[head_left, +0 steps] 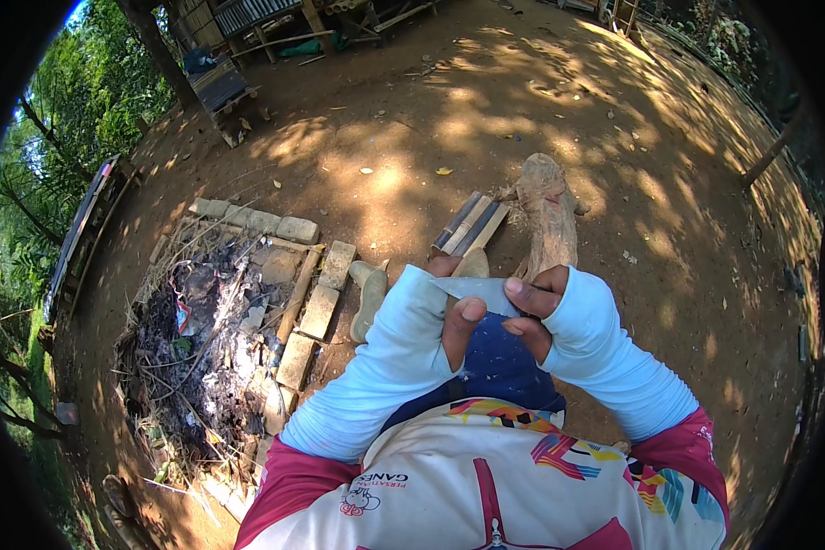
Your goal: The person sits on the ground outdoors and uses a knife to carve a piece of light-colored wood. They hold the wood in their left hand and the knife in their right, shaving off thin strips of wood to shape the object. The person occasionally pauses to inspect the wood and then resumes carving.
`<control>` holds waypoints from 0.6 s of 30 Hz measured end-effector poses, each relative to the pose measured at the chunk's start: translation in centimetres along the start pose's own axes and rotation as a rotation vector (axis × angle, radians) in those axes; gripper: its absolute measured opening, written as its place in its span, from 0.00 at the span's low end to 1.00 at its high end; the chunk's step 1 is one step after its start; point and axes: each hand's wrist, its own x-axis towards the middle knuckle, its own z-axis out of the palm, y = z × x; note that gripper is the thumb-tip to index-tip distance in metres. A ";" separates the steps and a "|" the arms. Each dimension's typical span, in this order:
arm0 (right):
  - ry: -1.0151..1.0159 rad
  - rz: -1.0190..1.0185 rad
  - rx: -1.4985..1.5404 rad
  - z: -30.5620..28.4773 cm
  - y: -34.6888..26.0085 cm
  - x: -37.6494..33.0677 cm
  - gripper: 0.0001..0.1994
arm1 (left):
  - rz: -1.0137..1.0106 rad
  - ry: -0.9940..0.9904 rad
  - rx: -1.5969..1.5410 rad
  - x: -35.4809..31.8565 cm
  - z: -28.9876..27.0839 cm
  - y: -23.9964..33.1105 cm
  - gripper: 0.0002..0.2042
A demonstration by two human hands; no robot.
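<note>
In front of my body, above my blue trousers [500, 365], a flat grey blade-like piece [488, 291] spans both hands; its left end tapers to a point. My right hand [543, 302] is closed on its right end, thumb on top. My left hand [458, 321] is at the tapered end, thumb against the lower edge and fingers partly hidden behind it. Whether the piece has a handle is hidden. Pale blue sleeves cover both forearms and part of the hands. Beyond the hands lie split bamboo pieces [470, 225] and a thick log [550, 215].
At left, a fire pit [206, 339] holds ash, twigs and scraps, edged by blocks [319, 313]. An olive boot [368, 301] stands beside it. Farther off are a wooden bench [220, 87], a raised bamboo structure [275, 18] and a tree trunk [160, 50]. Dirt ground surrounds everything.
</note>
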 end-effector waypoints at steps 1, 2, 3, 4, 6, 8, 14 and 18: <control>-0.007 -0.004 0.010 -0.1 0.1 0.0 0.22 | 0.003 -0.008 -0.006 0.0 -0.1 0.2 0.20; -0.014 -0.008 0.020 -0.1 0.2 0.0 0.22 | 0.005 -0.016 -0.013 0.0 -0.1 0.3 0.20; -0.022 -0.012 0.024 -0.2 0.2 0.0 0.22 | 0.009 -0.026 -0.020 0.1 -0.2 0.3 0.21; -0.031 -0.016 0.027 -0.3 0.3 0.0 0.22 | 0.002 -0.035 -0.018 0.0 -0.3 0.3 0.21; -0.043 -0.023 0.035 -0.4 0.4 0.1 0.21 | -0.011 -0.052 -0.011 -0.1 -0.5 0.1 0.22; -0.050 -0.026 0.045 -0.5 0.5 0.1 0.21 | 0.008 -0.065 0.008 0.0 -0.6 0.3 0.22; -0.029 -0.021 0.022 -0.4 0.2 0.1 0.21 | 0.015 -0.006 0.063 -0.2 -0.1 -0.3 0.21; 0.007 0.000 0.022 -0.2 -0.1 -0.1 0.21 | 0.023 0.023 0.010 -0.1 0.4 -0.5 0.20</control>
